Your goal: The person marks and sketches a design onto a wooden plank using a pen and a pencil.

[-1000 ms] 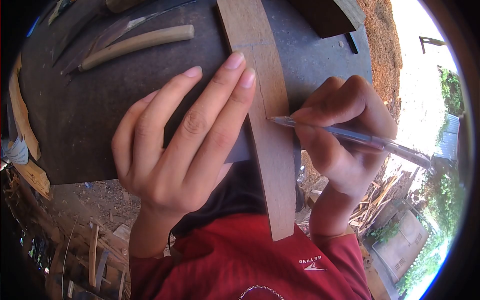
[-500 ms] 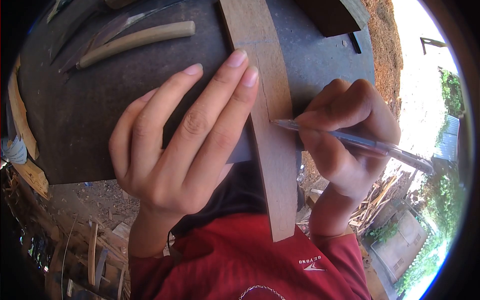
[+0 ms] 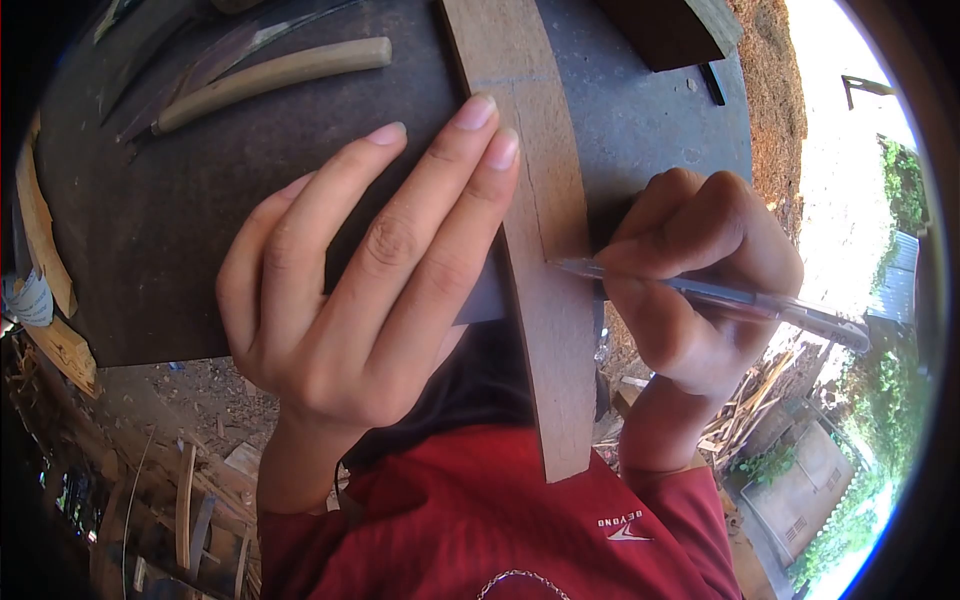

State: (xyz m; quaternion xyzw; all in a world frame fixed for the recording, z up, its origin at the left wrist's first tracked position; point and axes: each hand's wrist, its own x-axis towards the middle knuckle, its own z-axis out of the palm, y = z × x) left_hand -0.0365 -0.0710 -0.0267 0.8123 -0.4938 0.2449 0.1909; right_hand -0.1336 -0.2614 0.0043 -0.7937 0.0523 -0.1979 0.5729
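A curved brown wooden strip (image 3: 545, 300) lies across a dark work surface (image 3: 150, 230) and sticks out over its near edge. My left hand (image 3: 360, 270) lies flat with spread fingers, the fingertips pressing on the strip's left side. My right hand (image 3: 700, 280) grips a clear ballpoint pen (image 3: 720, 298). The pen's tip touches the strip's face just right of a thin drawn line.
A pale wooden handle with a long dark blade (image 3: 260, 70) lies at the back left of the surface. A dark block (image 3: 670, 30) sits at the back right. Wood scraps (image 3: 45, 260) lie at the left edge, and offcuts cover the ground below. I wear a red shirt (image 3: 480, 520).
The pen tip has slid down the strip toward me, lengthening the drawn line. My left hand has stayed pressed on the wood.
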